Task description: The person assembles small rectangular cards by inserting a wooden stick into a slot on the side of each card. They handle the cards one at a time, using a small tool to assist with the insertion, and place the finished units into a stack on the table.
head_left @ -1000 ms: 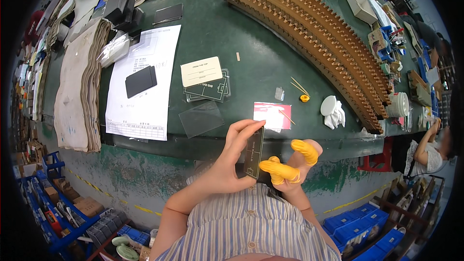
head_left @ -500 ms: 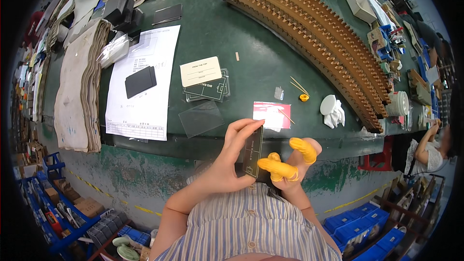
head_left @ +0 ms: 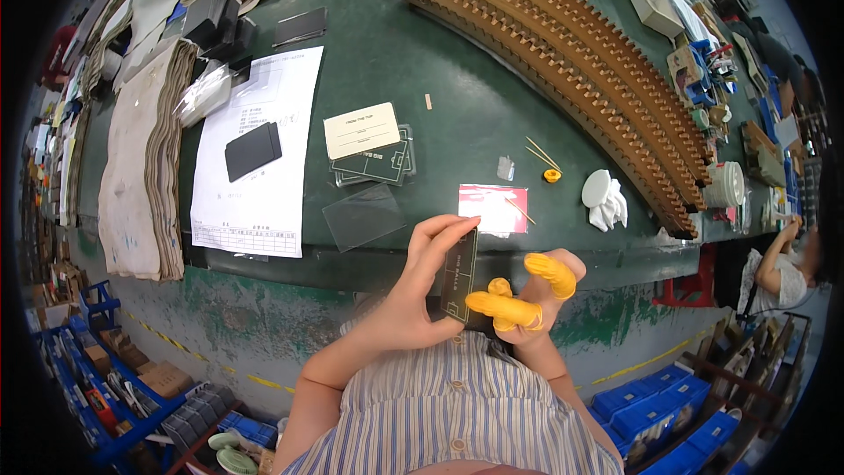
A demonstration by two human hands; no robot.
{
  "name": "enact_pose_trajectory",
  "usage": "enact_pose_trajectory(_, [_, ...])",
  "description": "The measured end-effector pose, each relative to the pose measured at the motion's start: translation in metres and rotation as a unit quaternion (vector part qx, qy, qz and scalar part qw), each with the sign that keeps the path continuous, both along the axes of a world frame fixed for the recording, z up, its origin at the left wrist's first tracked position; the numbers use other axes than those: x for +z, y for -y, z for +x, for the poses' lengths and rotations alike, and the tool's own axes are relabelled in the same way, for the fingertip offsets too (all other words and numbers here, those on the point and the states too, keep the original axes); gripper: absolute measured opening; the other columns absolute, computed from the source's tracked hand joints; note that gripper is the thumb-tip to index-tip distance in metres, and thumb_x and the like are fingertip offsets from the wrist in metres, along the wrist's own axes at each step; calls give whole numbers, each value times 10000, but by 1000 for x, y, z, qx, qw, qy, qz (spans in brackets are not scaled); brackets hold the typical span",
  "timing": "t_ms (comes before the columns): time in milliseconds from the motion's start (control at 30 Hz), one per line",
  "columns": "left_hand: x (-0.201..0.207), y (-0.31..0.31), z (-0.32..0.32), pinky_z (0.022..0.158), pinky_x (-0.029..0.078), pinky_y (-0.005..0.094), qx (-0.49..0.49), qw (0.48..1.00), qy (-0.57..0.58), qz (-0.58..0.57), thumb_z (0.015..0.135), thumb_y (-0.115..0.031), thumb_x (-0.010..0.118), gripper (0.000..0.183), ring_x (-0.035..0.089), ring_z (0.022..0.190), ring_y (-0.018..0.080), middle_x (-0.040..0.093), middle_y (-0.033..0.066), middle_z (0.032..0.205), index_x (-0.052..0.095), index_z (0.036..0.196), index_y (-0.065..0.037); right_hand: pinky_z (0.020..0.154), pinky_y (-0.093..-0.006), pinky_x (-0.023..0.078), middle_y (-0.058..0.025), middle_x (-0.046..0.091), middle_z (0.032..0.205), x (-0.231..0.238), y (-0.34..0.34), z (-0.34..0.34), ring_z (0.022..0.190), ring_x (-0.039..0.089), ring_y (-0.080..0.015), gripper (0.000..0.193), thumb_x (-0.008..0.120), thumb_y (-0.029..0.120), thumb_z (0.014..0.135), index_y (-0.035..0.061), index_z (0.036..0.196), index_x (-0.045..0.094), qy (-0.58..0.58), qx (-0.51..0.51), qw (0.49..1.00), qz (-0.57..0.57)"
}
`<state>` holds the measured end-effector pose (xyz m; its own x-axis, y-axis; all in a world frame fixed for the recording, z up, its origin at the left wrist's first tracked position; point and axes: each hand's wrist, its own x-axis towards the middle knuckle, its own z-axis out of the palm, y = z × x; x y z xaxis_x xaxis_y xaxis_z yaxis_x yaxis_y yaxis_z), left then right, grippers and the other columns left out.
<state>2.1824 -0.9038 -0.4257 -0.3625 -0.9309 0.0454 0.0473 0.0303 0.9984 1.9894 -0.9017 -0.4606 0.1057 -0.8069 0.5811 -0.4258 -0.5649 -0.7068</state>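
Note:
My left hand (head_left: pixel 422 286) grips a dark card (head_left: pixel 459 277) with pale line markings by its top and bottom edges, tilted upright in front of my body. Yellow finger cots cover several digits of my right hand (head_left: pixel 536 299). One covered fingertip meets the lower right edge of the card; the other fingers stand apart, with nothing visible between them. Just beyond the card, a pink and white card (head_left: pixel 483 202) lies on the green table (head_left: pixel 457 149) with a thin wooden stick (head_left: pixel 520 210) across it. A clear plastic sheet (head_left: pixel 363 216) lies to the left.
Further left are stacked dark cards under a cream card (head_left: pixel 361 130), and black cards (head_left: pixel 253 151) on a printed sheet (head_left: pixel 290 105). To the right lie wooden sticks, a yellow finger cot (head_left: pixel 551 176) and a white cloth (head_left: pixel 607 209). Slotted wooden racks (head_left: pixel 563 70) stretch along the far right.
My right hand's yellow-covered fingertip has slid slightly left against the card. The left hand and the card stay nearly in place, while the view shifts a little.

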Motion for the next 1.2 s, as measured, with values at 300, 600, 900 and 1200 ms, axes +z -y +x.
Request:
enact_pose_trajectory(300, [1, -1, 0, 1173, 237, 405, 0, 1000, 6, -24, 633, 90, 551, 888, 301, 1409, 262, 216, 117, 1421, 273, 1471, -6, 881, -379, 398, -107, 427, 1266, 23, 15, 5, 1165, 359, -286, 304, 734, 182, 798, 286, 1080, 692, -132, -7, 991, -34])
enact_pose_trajectory(600, [0, -2, -1, 1122, 272, 386, 25, 999, -43, 6, 636, 5, 620, 903, 288, 1358, 273, 260, 120, 1410, 320, 1483, -85, 873, -390, 401, -112, 432, 1238, 13, 7, 4, 1136, 372, -282, 247, 729, 193, 801, 236, 1043, 720, -32, 24, 999, -19])
enact_pose_trajectory(900, [-4, -6, 6, 1161, 254, 411, 62, 997, -53, -10, 660, 55, 635, 900, 296, 1373, 239, 221, 105, 1416, 287, 1483, -53, 1003, -408, 295, -118, 508, 1351, 17, 44, 7, 1194, 352, -318, 316, 665, 63, 769, 241, 1008, 770, -186, -124, 975, 3])
enact_pose_trajectory(1200, [-8, -3, 13, 1168, 298, 457, 104, 992, -72, -12, 670, 42, 701, 918, 296, 1368, 212, 222, 111, 1423, 281, 1479, -63, 1036, -405, 240, -112, 519, 1399, 1, 51, 0, 1253, 338, -282, 353, 634, 48, 790, 266, 1034, 767, -272, -110, 956, 21])
